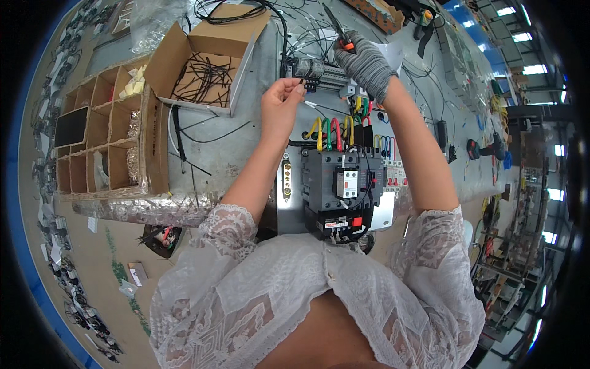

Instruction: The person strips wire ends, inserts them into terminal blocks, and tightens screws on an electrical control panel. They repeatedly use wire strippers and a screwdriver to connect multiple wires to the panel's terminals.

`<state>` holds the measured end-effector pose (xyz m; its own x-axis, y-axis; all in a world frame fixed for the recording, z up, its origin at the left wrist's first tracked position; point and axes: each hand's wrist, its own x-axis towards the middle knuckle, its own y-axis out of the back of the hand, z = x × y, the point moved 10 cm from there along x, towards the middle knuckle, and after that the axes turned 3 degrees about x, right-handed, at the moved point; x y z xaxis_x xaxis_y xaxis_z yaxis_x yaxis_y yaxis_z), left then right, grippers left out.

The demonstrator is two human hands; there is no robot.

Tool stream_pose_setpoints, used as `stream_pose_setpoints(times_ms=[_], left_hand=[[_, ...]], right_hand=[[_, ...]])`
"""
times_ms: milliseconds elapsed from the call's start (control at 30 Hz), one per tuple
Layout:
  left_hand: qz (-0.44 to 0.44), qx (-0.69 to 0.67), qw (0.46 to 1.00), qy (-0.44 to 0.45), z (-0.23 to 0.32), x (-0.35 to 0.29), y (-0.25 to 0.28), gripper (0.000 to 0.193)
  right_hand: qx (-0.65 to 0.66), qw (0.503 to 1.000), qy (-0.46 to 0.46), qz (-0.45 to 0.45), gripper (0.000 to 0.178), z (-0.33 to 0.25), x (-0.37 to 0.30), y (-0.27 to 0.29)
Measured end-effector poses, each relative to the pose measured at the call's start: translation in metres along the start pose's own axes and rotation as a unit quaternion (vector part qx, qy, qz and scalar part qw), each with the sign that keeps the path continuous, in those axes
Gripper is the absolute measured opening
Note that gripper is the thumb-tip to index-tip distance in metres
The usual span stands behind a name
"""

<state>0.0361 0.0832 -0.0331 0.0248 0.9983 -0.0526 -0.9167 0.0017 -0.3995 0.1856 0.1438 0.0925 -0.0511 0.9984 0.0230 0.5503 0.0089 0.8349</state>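
My bare left hand (283, 103) is closed in a pinch beside the relays. A tiny dark piece shows at its fingertips, too small to name. Clear-cased relays (308, 67) sit in a row with grey terminal blocks (334, 77) on the panel. My right hand (367, 66), in a grey knit glove, grips a slim dark pointed hand tool (335, 22) with an orange-red part; its exact kind is unclear. The tool points away, up and left. Nearer me on the panel stands a dark grey contactor (322, 169) with yellow, green and red wires (335, 132).
Left of the panel, an open cardboard box (236, 92) holds short black strips. Beside it stands a divided cardboard bin (98, 126) with small parts. A black cable coil (230, 11) lies at the back. A cordless drill (488, 149) rests at the right. Small red-switched breakers (396, 178) sit beside the contactor.
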Motion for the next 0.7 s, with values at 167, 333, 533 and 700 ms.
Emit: stream_pose_setpoints(times_ms=[167, 333, 533, 700], left_hand=[[-0.014, 0.013, 1.000, 0.010, -0.002, -0.001, 0.000, 0.009], [-0.029, 0.076, 0.996, -0.020, 0.000, 0.000, 0.003, 0.007], [-0.042, 0.063, 0.997, -0.012, 0.006, -0.002, 0.001, 0.006], [-0.045, 0.067, 0.997, -0.001, 0.001, -0.001, 0.002, 0.004]], right_hand=[[-0.015, 0.995, 0.093, -0.036, 0.032, -0.002, -0.025, -0.034], [-0.018, 0.998, 0.042, -0.052, 0.033, -0.012, -0.038, -0.058], [0.071, 0.995, 0.047, -0.043, 0.029, -0.005, -0.034, -0.060], [0.045, 0.995, 0.077, -0.034, 0.028, 0.009, -0.027, -0.072]])
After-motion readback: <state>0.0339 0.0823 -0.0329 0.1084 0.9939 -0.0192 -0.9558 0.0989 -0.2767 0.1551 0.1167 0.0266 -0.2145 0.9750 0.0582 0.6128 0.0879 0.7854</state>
